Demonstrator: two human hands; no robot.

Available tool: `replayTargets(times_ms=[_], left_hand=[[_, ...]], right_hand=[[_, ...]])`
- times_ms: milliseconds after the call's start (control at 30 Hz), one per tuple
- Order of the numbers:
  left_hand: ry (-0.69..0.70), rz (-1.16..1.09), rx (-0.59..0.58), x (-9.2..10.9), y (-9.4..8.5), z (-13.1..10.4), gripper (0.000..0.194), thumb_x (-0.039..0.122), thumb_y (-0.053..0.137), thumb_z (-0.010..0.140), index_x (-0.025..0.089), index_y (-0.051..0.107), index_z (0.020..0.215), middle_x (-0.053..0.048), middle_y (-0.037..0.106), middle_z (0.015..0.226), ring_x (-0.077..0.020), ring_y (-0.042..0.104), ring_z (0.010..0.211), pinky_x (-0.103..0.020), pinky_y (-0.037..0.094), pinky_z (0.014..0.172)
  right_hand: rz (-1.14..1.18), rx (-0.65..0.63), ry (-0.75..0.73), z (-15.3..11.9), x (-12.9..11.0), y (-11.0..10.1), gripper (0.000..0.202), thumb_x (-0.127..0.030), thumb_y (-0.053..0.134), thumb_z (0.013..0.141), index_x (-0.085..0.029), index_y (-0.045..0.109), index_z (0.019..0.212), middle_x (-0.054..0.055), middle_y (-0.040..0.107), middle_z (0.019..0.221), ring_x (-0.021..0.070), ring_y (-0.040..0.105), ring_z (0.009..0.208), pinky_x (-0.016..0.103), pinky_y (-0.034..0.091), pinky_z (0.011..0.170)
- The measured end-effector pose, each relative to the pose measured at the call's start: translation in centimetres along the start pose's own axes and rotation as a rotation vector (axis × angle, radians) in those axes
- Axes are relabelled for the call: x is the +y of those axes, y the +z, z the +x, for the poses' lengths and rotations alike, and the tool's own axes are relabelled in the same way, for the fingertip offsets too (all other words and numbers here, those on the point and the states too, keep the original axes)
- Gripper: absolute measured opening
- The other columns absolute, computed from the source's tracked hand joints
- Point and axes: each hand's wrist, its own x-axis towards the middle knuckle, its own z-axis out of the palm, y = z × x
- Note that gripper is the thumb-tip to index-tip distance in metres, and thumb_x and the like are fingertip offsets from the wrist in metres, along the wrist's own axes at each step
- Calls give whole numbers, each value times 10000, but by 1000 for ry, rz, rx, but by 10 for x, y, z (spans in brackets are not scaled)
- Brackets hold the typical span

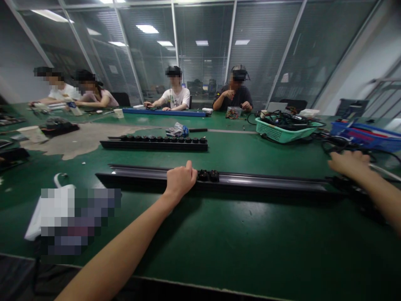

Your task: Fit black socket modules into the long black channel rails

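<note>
A long black rail (pixel 269 182) with a glossy channel lies across the green table (pixel 250 234). My left hand (pixel 181 180) is closed over the rail near its middle, just left of two small black modules (pixel 209 175) seated in the channel. Whether its fingers grip the rail or a small part is hidden. Off to the right, my right hand (pixel 350 163) is blurred, above black cables and dark parts beyond the rail's right end; what it holds, if anything, cannot be made out.
Behind lies a shorter black rail (pixel 153 145) filled with several modules. A green basket (pixel 282 133) and a blue basket (pixel 366 136) stand at the right. A white object (pixel 58 207) is at the left front. Several people sit across the table.
</note>
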Motion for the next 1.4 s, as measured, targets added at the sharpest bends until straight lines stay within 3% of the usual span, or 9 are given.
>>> replayTargets(times_ms=[67,200,333,433,567,733,933,1267,1400], left_hand=[[-5,6,4,0,1,0,395,329,234,965,159,585,1033,-135,715,814,-322,707,763,-351,458,627],[-11,13,-6,1,1,1,405,335,229,962,158,586,1039,-146,718,831,-332,708,777,-359,466,637],[-2,14,12,0,1,0,405,335,225,963,162,585,1029,-144,717,821,-331,709,771,-361,471,639],[-3,14,14,-1,0,-1,404,341,225,965,164,582,1033,-143,716,823,-324,708,766,-362,473,644],[-1,11,25,-1,0,-2,403,337,225,965,168,583,1035,-135,714,817,-320,706,755,-363,475,644],[0,8,26,-1,-1,-2,419,349,222,968,159,589,1039,-142,709,808,-323,704,758,-361,471,642],[2,17,45,-1,0,-1,420,347,219,965,161,593,1013,-135,702,781,-330,705,738,-357,467,615],[-13,33,14,2,-3,-1,456,353,198,967,156,599,1055,-154,710,819,-342,704,777,-377,470,655],[-5,40,12,1,-2,0,468,364,189,969,154,599,1056,-150,708,809,-338,699,761,-372,466,646]], right_hand=[[56,12,-176,-14,-51,-27,413,-378,505,931,-106,691,1181,298,613,1139,354,569,1016,460,383,781],[508,-3,-707,-71,-172,-90,430,-444,410,985,-142,672,1143,147,656,982,236,590,914,352,437,825],[715,-29,-939,-133,-268,-132,538,-543,427,975,-136,553,1304,98,644,914,220,586,853,336,447,785],[661,-11,-978,-156,-311,-141,543,-565,451,964,-150,529,1305,110,645,964,232,588,887,352,431,814],[626,-11,-969,-160,-329,-141,388,-500,459,981,-175,569,1162,99,646,970,223,587,900,331,410,802],[677,-52,-929,-157,-305,-138,300,-430,495,965,-179,562,1117,86,649,960,201,584,867,307,410,767],[693,-100,-796,-148,-241,-116,261,-401,509,923,-193,572,1067,95,660,975,211,602,866,315,437,765],[626,-177,-455,-118,-71,-48,325,-491,525,850,-217,579,1017,65,677,882,221,621,798,347,471,765],[583,-222,-327,-101,-2,-20,330,-452,562,828,-211,603,1049,117,700,938,250,639,837,359,469,789]])
